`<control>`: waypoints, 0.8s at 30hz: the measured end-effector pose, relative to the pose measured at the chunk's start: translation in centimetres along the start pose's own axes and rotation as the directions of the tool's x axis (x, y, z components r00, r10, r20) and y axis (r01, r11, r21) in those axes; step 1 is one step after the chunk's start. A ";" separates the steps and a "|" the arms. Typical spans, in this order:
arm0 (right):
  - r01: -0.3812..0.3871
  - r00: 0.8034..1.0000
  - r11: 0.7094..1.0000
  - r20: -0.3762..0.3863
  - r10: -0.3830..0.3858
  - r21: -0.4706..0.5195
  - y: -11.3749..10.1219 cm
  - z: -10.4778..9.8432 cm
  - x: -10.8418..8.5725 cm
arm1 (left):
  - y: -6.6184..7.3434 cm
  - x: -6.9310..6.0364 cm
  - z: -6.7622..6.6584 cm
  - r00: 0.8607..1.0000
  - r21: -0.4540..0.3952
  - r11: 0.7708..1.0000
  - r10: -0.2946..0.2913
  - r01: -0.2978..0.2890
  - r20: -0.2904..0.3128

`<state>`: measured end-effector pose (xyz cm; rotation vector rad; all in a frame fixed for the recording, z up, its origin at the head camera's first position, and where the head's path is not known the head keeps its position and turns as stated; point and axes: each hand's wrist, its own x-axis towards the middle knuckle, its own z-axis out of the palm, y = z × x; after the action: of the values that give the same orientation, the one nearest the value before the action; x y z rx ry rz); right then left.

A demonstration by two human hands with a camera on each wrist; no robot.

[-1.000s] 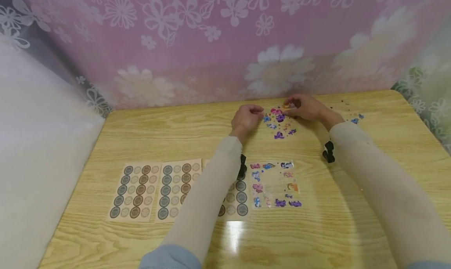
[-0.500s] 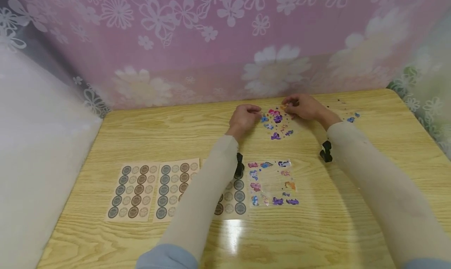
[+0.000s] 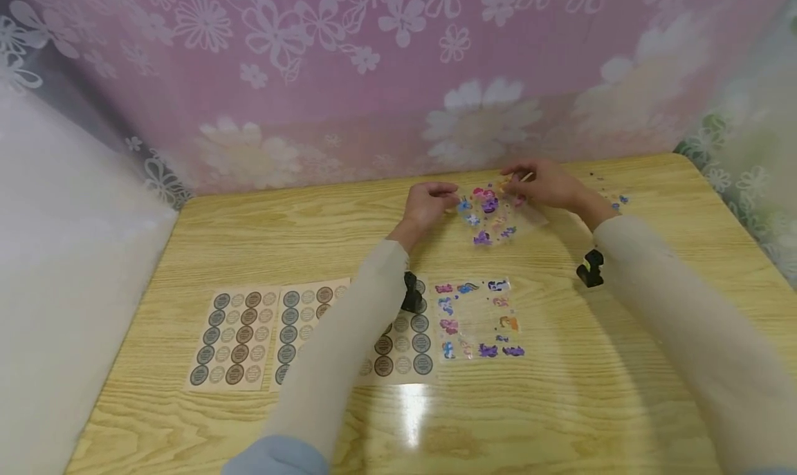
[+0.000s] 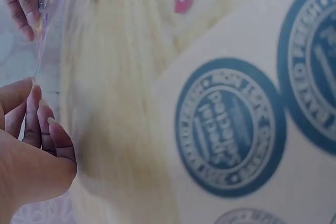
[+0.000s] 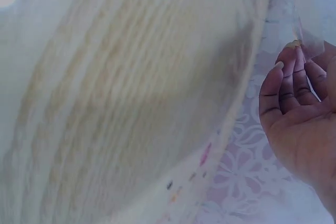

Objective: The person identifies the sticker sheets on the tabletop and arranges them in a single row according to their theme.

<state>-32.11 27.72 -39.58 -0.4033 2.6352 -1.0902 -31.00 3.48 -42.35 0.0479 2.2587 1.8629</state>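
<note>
A clear sticker sheet (image 3: 490, 205) with colourful cartoon ponies is held up between both hands at the far side of the table. My left hand (image 3: 428, 207) pinches its left edge between thumb and fingers; the left wrist view shows the thin film at the fingertips of that hand (image 4: 39, 145). On the opposite side, my right hand (image 3: 548, 184) pinches the sheet near its upper right. A transparent flap hangs below those fingers, and in the right wrist view the clear film rises from the fingertips of this hand (image 5: 299, 87).
A second pony sticker sheet (image 3: 479, 319) lies nearer, beside several beige sheets of round labels (image 3: 233, 337), partly covered by the left sleeve. Another clear sheet with small stickers (image 3: 619, 202) lies at the back right. A patterned curtain (image 3: 349, 115) hangs behind the table.
The right hand has moved slightly right, and a clear flap of the sheet now shows under it. The sheet looks more raised from the table. The left hand keeps its place at the edge.
</note>
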 end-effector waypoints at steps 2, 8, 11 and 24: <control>-0.002 1.000 1.000 0.003 0.002 0.007 -0.2 -0.3 -0.5 | 0.3 -0.2 -0.1 1.000 0.008 1.000 -0.003 0.003 0.022; 0.013 1.000 0.999 -0.006 -0.013 0.035 -0.1 -0.9 -2.0 | 1.4 -1.0 -0.3 0.996 0.029 1.000 0.007 -0.009 0.092; 0.019 1.000 0.999 -0.019 -0.018 0.035 -0.2 -1.2 -3.1 | 1.8 -1.5 -0.2 0.992 0.030 0.999 0.028 -0.032 0.126; 0.004 0.997 1.000 -0.073 -0.004 0.008 0.2 -2.0 -8.7 | 2.8 -4.0 1.7 0.966 0.054 0.997 0.033 -0.048 0.257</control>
<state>-24.78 32.18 -37.21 -0.3742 2.6935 -1.1372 -27.07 5.07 -39.40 0.3274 2.1480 1.6966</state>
